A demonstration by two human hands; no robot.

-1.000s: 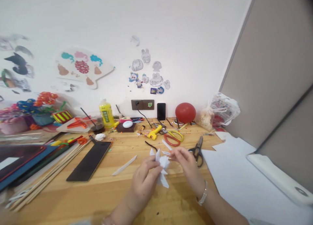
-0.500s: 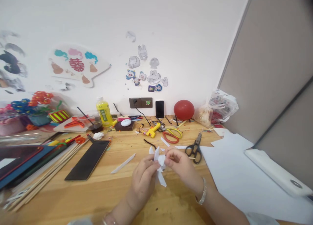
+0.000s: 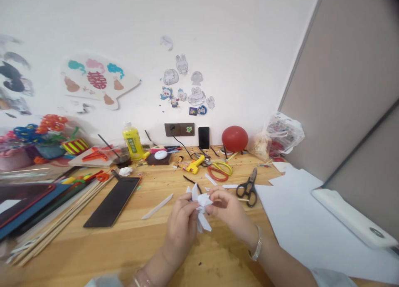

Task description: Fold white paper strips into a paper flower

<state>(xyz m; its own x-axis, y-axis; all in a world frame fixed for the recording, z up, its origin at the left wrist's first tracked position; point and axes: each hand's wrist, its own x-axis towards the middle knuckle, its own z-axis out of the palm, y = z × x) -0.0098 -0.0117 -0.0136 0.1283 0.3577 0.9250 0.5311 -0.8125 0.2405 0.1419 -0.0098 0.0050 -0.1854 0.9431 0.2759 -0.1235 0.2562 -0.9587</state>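
Head view: left hand (image 3: 182, 220) has thumb and forefinger pinched together on a white folded-paper piece with pointed flaps (image 3: 204, 200), held up in front of the person, above the pale wooden tabletop (image 3: 218, 266). Grip sits on the piece's left side, probably to steady it and leave the other flaps free. Right hand (image 3: 230, 210) has fingers curled, thumb and fingertips nearly together at the piece's right edge, likely adjusting there; cannot tell if they clamp the paper or only touch it. Black-handled metal scissors (image 3: 248, 186) lie just beyond the right hand, seemingly for easy reach. Long white paper strip (image 3: 157, 206) lies apart on the left, maybe kept out of the way; large white paper sheets (image 3: 299, 224) lie on the right, perhaps as stock.

Hidden: the piece's back and centre, behind fingers; the left palm. Thin pale stick (image 3: 243, 200) shows beside the right hand near the scissors, held or lying, cannot tell. Smaller white strips behind the right hand are partly covered. Both sleeves run off the bottom edge
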